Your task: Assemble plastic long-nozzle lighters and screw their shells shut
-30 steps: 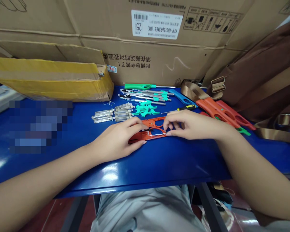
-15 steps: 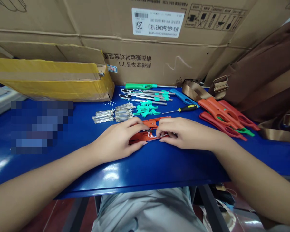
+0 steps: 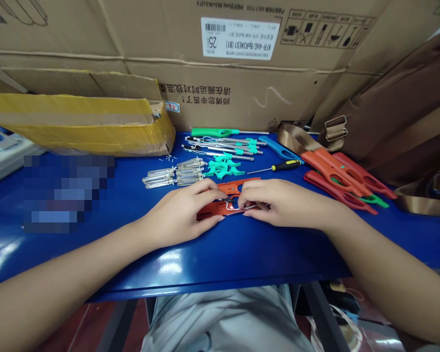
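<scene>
Two orange lighter shell halves lie on the blue table in front of me, the near half [image 3: 213,209] and the far half [image 3: 229,187]. Thumb and fingers of my left hand [image 3: 181,209] close around the left part of the near half, the index finger beside a small black part with a thin white wire [image 3: 232,208]. At the right end of the same half, my right hand [image 3: 278,203] has its fingers curled together over the shell and wire. What its fingertips pinch is hidden. Teal triggers [image 3: 223,167] and clear fuel tanks [image 3: 190,172] lie just beyond.
Metal lighter rods [image 3: 227,146] with wires lie at the back near a green lighter [image 3: 212,132]. A yellow-black screwdriver [image 3: 286,165] rests right of the triggers. Orange and red lighter shells [image 3: 342,173] are piled at right. A yellow-taped box [image 3: 113,139] stands at left, cardboard behind.
Both hands stay at the orange shell with almost the same grip. The whole view has shifted slightly; no part has visibly been moved.
</scene>
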`<state>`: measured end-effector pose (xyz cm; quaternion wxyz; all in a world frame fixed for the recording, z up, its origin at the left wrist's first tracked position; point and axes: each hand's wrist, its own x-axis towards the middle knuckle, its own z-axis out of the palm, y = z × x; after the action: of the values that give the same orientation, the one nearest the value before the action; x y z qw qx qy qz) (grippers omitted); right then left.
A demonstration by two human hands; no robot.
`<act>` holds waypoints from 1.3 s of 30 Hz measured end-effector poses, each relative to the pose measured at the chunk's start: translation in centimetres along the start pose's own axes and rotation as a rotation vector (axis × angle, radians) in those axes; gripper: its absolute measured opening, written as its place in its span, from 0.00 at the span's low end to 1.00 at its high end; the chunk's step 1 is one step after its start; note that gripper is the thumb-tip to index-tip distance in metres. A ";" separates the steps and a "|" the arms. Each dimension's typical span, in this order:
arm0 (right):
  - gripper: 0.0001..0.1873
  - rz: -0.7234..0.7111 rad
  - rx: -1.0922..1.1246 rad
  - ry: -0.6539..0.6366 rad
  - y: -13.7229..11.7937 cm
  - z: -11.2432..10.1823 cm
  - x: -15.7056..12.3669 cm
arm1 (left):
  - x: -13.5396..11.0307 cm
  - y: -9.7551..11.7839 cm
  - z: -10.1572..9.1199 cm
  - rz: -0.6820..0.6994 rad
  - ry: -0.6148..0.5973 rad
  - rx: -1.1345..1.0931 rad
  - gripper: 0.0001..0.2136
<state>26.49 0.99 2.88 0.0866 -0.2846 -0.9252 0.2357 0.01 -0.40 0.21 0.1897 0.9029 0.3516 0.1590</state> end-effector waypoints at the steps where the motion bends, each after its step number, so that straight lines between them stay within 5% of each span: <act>1: 0.09 -0.004 0.002 0.008 0.0 0.1 0.0 | 0.0 0.0 0.0 -0.001 -0.001 0.001 0.16; 14: 0.07 -0.002 0.128 -0.108 -0.3 -1.2 -0.5 | -0.1 0.0 0.0 0.014 -0.009 0.056 0.15; 26: 0.06 0.282 0.170 0.120 -0.2 1.7 0.8 | -0.1 -0.1 0.2 0.056 0.021 0.058 0.16; 39: 0.04 0.237 0.082 0.155 -0.3 1.7 0.9 | -0.1 0.0 0.3 0.041 0.042 0.064 0.22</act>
<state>25.12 0.64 1.54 0.1410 -0.4052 -0.8653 0.2591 0.02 -0.55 -0.08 0.1498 0.9119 0.3420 0.1704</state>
